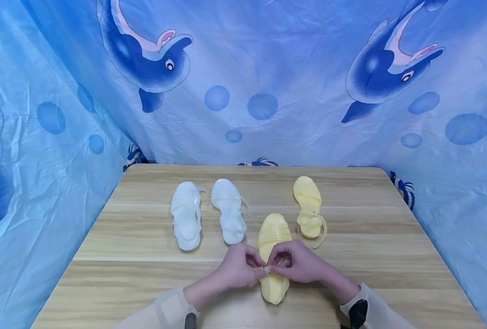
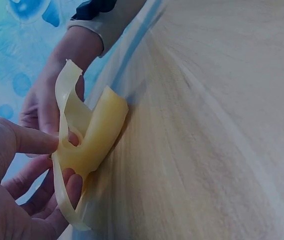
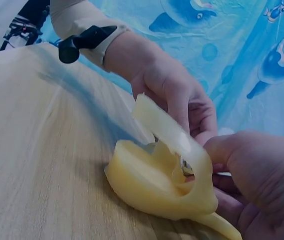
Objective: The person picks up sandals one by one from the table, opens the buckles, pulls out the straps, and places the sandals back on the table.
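A yellow jelly sandal [image 1: 274, 233] lies on the table in front of me, toe pointing away. Over its heel part my two hands meet at the ankle strap. My left hand [image 1: 238, 266] pinches the strap from the left, and my right hand [image 1: 299, 261] pinches it from the right, fingertips nearly touching. The right wrist view shows a small metal buckle [image 3: 185, 165] between the fingers, beside the curved strap [image 3: 166, 130]. One loose strap end [image 2: 68, 82] stands up in the left wrist view. Fingers partly hide how the strap sits in the buckle.
A second yellow sandal [image 1: 308, 201] lies farther back on the right, its strap hanging loose to the side. Two white sandals [image 1: 187, 214] [image 1: 229, 208] lie side by side on the left. The wooden table [image 1: 145, 274] ends at a blue dolphin-print curtain [image 1: 268, 59].
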Tool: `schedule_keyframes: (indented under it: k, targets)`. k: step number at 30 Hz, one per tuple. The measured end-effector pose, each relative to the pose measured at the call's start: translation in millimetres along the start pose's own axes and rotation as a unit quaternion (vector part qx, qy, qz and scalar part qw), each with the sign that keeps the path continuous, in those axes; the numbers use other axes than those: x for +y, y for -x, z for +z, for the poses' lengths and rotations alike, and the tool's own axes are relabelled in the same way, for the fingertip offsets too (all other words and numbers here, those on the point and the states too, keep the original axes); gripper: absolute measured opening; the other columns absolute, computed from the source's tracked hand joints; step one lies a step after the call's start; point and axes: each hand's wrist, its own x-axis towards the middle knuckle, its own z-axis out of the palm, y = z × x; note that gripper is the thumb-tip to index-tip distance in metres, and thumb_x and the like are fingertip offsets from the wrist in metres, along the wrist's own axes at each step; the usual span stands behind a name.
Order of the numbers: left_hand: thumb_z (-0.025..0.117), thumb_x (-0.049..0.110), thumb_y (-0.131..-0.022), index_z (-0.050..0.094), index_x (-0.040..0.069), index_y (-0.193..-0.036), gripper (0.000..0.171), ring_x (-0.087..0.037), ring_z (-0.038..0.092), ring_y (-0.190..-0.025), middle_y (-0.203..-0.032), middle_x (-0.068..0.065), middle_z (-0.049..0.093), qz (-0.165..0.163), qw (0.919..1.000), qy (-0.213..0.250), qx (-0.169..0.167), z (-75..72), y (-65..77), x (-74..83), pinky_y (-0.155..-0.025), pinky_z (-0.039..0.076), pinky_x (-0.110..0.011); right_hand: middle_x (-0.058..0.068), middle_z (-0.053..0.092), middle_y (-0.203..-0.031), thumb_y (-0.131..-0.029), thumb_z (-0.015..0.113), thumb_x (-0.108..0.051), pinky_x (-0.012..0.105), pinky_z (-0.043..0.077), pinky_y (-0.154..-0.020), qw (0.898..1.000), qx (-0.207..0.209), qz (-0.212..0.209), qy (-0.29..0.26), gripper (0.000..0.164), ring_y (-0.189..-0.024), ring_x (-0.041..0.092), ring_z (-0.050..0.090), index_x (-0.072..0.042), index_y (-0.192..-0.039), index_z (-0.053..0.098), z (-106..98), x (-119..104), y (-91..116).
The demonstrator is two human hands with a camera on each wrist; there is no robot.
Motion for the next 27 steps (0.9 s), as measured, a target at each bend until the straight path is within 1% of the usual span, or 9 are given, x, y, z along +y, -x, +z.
schedule_keyframes:
  k: [4, 6, 9, 14, 18, 21, 24, 27]
  targets:
    - [0.089, 0.004, -0.076, 0.076, 0.009, -0.080, 0.014, -0.008, 0.066, -0.068, -0.075, 0.003, 0.072, -0.009, 0.9999, 0.010, -0.005, -0.3, 0.2, 0.2, -0.064, 0.058, -0.020, 0.000, 0.079, -0.089, -0.095, 0.081, -0.020, 0.026, 0.064, -0.067, 1.000, 0.012, 0.012, 0.017, 0.009, -0.076, 0.001, 0.071, -0.013, -0.094, 0.078, 2, -1, -2]
    - [0.089, 0.004, -0.076, 0.076, 0.009, -0.080, 0.014, -0.009, 0.067, -0.069, -0.075, 0.003, 0.072, -0.010, 0.9998, 0.013, -0.005, 0.1, 0.0, -0.4, -0.064, 0.058, -0.020, 0.000, 0.079, -0.088, -0.094, 0.082, -0.021, 0.025, 0.064, -0.067, 0.999, 0.017, 0.019, 0.020, 0.008, -0.076, 0.001, 0.071, -0.013, -0.093, 0.078, 2, -1, -2]
    - [0.090, 0.005, -0.076, 0.077, 0.009, -0.079, 0.015, -0.008, 0.067, -0.069, -0.075, 0.004, 0.073, -0.008, 0.9999, 0.013, -0.002, 0.6, -0.3, -1.4, -0.064, 0.058, -0.020, 0.001, 0.079, -0.087, -0.093, 0.082, -0.016, 0.024, 0.063, -0.066, 0.999, 0.018, 0.022, 0.023, 0.007, -0.074, 0.000, 0.069, -0.010, -0.092, 0.078, 2, -1, -3]
    - [0.091, 0.008, -0.076, 0.078, 0.011, -0.078, 0.014, -0.004, 0.066, -0.068, -0.075, 0.005, 0.074, 0.007, 0.9999, 0.000, 0.008, 0.8, -0.9, -3.2, -0.065, 0.058, -0.019, 0.007, 0.078, -0.090, -0.090, 0.079, -0.004, 0.025, 0.064, -0.069, 1.000, 0.010, 0.023, 0.009, 0.005, -0.078, 0.000, 0.070, -0.003, -0.094, 0.076, 1, -1, -3]
    - [0.091, 0.007, -0.074, 0.078, 0.010, -0.077, 0.014, -0.001, 0.064, -0.066, -0.073, 0.006, 0.073, 0.020, 0.9996, -0.012, 0.018, 1.3, -1.5, -2.6, -0.064, 0.057, -0.018, 0.008, 0.078, -0.091, -0.089, 0.077, -0.001, 0.026, 0.065, -0.070, 0.999, 0.009, 0.034, 0.010, 0.008, -0.080, 0.002, 0.071, -0.007, -0.094, 0.076, 2, -5, -3]
    - [0.087, 0.005, -0.072, 0.077, 0.011, -0.075, 0.012, 0.000, 0.061, -0.061, -0.068, 0.008, 0.071, 0.025, 0.9992, -0.027, 0.018, 1.3, -2.5, 0.2, -0.060, 0.056, -0.018, 0.006, 0.078, -0.091, -0.089, 0.076, -0.001, 0.026, 0.065, -0.069, 0.999, 0.013, 0.036, 0.021, 0.010, -0.080, 0.001, 0.071, -0.009, -0.094, 0.076, 2, -8, -3]
    - [0.084, 0.006, -0.072, 0.076, 0.010, -0.075, 0.010, 0.000, 0.061, -0.058, -0.066, 0.007, 0.070, 0.023, 0.9992, -0.031, 0.009, 0.1, -3.1, 3.7, -0.056, 0.055, -0.019, 0.005, 0.078, -0.091, -0.089, 0.077, -0.001, 0.025, 0.065, -0.069, 0.999, 0.020, 0.036, 0.026, 0.010, -0.079, 0.000, 0.071, -0.010, -0.094, 0.077, 3, -10, -3]
    - [0.086, 0.006, -0.074, 0.077, 0.008, -0.076, 0.010, -0.002, 0.063, -0.058, -0.066, 0.005, 0.071, 0.016, 0.9995, -0.027, 0.003, -1.9, -3.0, 5.8, -0.056, 0.056, -0.020, 0.004, 0.078, -0.091, -0.089, 0.076, 0.000, 0.025, 0.065, -0.069, 0.999, 0.021, 0.025, 0.024, 0.010, -0.080, 0.000, 0.070, -0.008, -0.095, 0.077, 3, -10, -3]
